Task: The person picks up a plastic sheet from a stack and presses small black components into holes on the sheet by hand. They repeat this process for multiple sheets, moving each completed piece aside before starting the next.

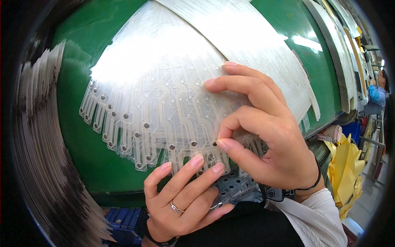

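A fan of clear plastic circuit sheets (164,94) with silvery printed traces lies in front of me, its narrow tails pointing toward me. Small dark round dots (194,143) sit on several tails. My right hand (263,131) is over the near right part, thumb and index fingertip pinched together beside another dark round dot (214,144); whether they grip it I cannot tell. Its other fingers reach out over the sheet. My left hand (185,197), with a ring on one finger, has its fingers stretched out and apart, tips at the ends of the tails.
A green work surface (78,136) lies underneath. On the left stands a tall stack of thin sheets (45,123). Another pale sheet stack (255,37) overlaps the fan at the back. Yellow crumpled material (345,168) is at the right, with a person (376,92) farther off.
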Available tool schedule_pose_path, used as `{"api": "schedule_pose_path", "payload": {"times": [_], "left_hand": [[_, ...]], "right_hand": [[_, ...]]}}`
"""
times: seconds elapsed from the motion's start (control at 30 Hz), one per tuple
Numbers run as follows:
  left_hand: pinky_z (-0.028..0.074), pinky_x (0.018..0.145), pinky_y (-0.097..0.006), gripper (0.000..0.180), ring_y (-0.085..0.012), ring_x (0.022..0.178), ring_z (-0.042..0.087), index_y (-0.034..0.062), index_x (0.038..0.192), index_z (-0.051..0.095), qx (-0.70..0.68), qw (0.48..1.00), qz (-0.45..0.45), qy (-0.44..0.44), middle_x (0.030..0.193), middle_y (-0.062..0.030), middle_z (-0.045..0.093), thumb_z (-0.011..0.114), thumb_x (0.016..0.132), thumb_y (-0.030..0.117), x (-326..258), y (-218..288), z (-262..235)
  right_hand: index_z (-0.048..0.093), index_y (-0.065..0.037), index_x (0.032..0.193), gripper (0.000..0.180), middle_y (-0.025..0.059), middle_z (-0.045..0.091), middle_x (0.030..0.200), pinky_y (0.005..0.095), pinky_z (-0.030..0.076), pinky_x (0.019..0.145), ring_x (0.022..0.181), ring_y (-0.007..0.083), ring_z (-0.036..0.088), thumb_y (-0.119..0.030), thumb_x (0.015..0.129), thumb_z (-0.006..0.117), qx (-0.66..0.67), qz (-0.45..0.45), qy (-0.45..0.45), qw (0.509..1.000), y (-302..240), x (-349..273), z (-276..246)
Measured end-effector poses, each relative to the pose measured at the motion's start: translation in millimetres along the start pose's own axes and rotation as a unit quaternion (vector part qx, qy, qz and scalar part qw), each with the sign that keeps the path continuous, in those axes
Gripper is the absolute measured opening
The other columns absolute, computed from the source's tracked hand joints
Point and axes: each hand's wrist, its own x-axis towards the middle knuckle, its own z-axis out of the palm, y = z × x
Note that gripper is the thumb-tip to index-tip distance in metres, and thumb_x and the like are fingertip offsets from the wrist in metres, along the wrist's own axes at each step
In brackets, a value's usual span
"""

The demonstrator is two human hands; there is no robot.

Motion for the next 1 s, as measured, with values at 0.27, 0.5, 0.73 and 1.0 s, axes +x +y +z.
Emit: {"api": "schedule_pose_path", "payload": {"times": [0.27, 0.5, 0.73, 1.0], "left_hand": [[0.031, 0.107, -0.045, 0.039, -0.0250, 0.117, 0.060, 0.0150, 0.070, 0.065, -0.002, 1.000, -0.003, 0.001, 0.109, -0.0010, 0.072, 0.067, 0.082, 0.052, 1.6, 0.3, 1.1], [0.030, 0.107, -0.045, 0.038, -0.0251, 0.117, 0.060, 0.0150, 0.069, 0.065, -0.008, 1.000, -0.008, -0.001, 0.109, -0.0014, 0.072, 0.068, 0.081, 0.051, 0.6, 1.0, 0.6], [0.030, 0.108, -0.045, 0.039, -0.0261, 0.118, 0.060, 0.0146, 0.069, 0.064, -0.013, 1.000, -0.009, 0.002, 0.109, -0.0031, 0.072, 0.067, 0.081, 0.052, 1.0, 1.8, -0.2], [0.030, 0.108, -0.045, 0.039, -0.0264, 0.117, 0.061, 0.0150, 0.069, 0.064, -0.011, 1.000, -0.007, 0.012, 0.107, -0.0039, 0.073, 0.066, 0.083, 0.051, 1.0, 0.8, 2.8]], "right_hand": [[0.060, -0.005, 0.073, 0.015, 0.0173, 0.057, 0.128, 0.0419, 0.041, 0.101, 0.133, 0.0394, 0.041, 0.004, 0.068, 0.070, 0.001, 0.007, 0.009, 1.000, -1.1, -0.7, 3.3], [0.058, -0.005, 0.073, 0.016, 0.0174, 0.057, 0.128, 0.0446, 0.040, 0.101, 0.130, 0.0413, 0.044, 0.003, 0.066, 0.071, -0.036, -0.005, 0.010, 0.999, -4.9, 1.5, 2.6], [0.059, -0.005, 0.071, 0.017, 0.0159, 0.058, 0.124, 0.0468, 0.039, 0.102, 0.128, 0.0408, 0.045, 0.000, 0.062, 0.073, -0.124, 0.024, 0.025, 0.992, -20.0, 1.4, 2.9], [0.061, -0.005, 0.079, 0.021, 0.0148, 0.057, 0.120, 0.0469, 0.039, 0.101, 0.123, 0.0387, 0.047, -0.002, 0.064, 0.075, -0.113, 0.030, 0.029, 0.993, -15.6, -2.2, 0.4]]}}
